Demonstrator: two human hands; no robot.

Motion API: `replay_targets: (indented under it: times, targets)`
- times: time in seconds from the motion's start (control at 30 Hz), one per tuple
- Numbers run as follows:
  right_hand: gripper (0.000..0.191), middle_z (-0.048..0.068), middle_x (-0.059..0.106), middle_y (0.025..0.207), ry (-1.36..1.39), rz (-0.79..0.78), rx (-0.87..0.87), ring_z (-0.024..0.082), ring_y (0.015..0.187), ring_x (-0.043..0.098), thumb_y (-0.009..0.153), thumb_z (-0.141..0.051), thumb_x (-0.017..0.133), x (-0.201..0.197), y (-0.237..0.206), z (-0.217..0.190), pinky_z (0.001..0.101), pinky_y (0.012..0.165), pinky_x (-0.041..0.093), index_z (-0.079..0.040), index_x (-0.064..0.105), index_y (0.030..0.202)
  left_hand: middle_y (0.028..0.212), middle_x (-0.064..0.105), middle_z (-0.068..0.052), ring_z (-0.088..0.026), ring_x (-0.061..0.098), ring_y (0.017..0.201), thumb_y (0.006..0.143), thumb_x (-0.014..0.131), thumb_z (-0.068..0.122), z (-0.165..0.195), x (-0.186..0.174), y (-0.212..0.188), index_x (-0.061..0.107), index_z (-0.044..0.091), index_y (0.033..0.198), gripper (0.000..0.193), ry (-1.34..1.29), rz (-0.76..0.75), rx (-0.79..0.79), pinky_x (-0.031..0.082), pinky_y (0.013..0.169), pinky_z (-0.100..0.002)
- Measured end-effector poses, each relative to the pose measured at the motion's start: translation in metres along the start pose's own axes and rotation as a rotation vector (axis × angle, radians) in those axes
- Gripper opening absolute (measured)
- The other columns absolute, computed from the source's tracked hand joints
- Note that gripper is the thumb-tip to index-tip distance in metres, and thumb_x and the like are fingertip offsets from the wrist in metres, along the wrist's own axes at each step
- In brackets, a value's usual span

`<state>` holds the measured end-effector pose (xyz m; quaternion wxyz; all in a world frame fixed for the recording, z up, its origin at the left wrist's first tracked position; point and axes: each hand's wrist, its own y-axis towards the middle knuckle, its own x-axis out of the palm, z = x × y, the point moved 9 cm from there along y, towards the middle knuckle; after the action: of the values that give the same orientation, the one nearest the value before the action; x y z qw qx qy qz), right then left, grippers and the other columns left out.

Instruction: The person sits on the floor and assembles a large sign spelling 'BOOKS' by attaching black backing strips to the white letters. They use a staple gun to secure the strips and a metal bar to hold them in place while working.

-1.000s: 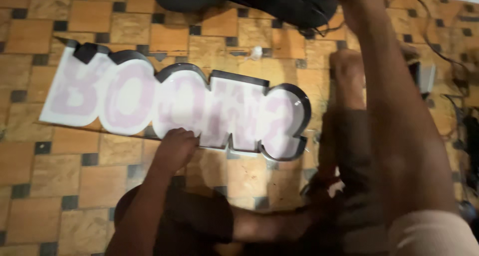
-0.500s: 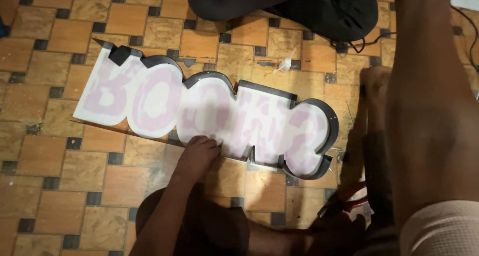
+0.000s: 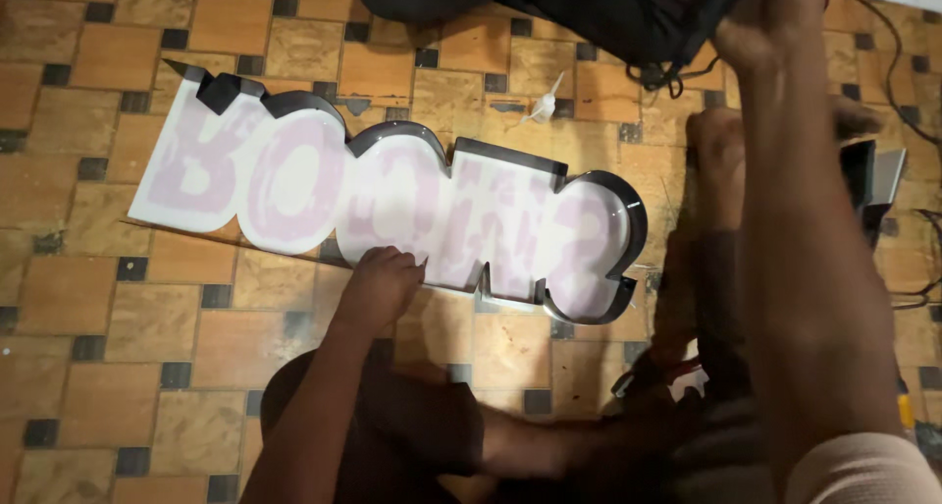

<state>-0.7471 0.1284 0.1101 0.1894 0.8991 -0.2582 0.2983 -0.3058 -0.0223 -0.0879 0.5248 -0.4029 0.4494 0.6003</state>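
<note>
Head view: a large sign panel point(image 3: 392, 205), white face with faint pink block lettering and a dark raised rim, is laid flat on the tiled floor point(image 3: 108, 318), running from the upper-left area toward centre-right. The left hand point(image 3: 381, 286) is pressed on the panel's near edge, about mid-length, fingers curled together on the face and rim; nothing is clamped. The right hand point(image 3: 775, 18) is raised at the top-right edge of frame against a dark bag point(image 3: 608, 13); whether it is closed on anything cannot be told, as it is blurred and partly cut off. A small white scrap point(image 3: 546, 102) lies just beyond the far edge of the panel. Cables point(image 3: 903, 82) are run along the right side of the floor, beside a dark angular metal piece point(image 3: 868, 175).

Risks, as judged:
- The rim looks only partly fitted at the left end; uneven pressure from one hand could pop it off or crease the face.
- The panel could skid on smooth tile, being held at one point only.
- The cables could be snagged by the raised arm.
- Fingers could be cut on the thin rim edge.
</note>
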Motion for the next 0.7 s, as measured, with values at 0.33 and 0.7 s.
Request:
replay_targets:
  times: [0.33, 0.7]
  targets:
    - [0.033, 0.004, 0.067, 0.105, 0.197, -0.001, -0.06, 0.014, 0.091, 0.065, 0.104, -0.04, 0.072, 0.005, -0.023, 0.029, 0.0221, 0.08, 0.053, -0.008, 0.064, 0.109, 0.091, 0.067, -0.003, -0.025, 0.062, 0.097, 0.081, 0.068, 0.01, 0.001, -0.006, -0.002, 0.075, 0.011, 0.09, 0.011, -0.064, -0.029, -0.06, 0.046, 0.094, -0.043]
    - [0.034, 0.002, 0.071, 0.11, 0.283, -0.02, -0.002, 0.013, 0.097, 0.069, 0.104, -0.041, 0.076, 0.011, -0.029, 0.052, 0.0231, 0.086, 0.055, -0.01, 0.066, 0.111, 0.091, 0.067, -0.004, -0.026, 0.062, 0.098, 0.081, 0.067, 0.013, -0.001, -0.006, 0.0, 0.073, 0.012, 0.084, 0.007, -0.077, -0.032, -0.079, 0.045, 0.097, -0.045]
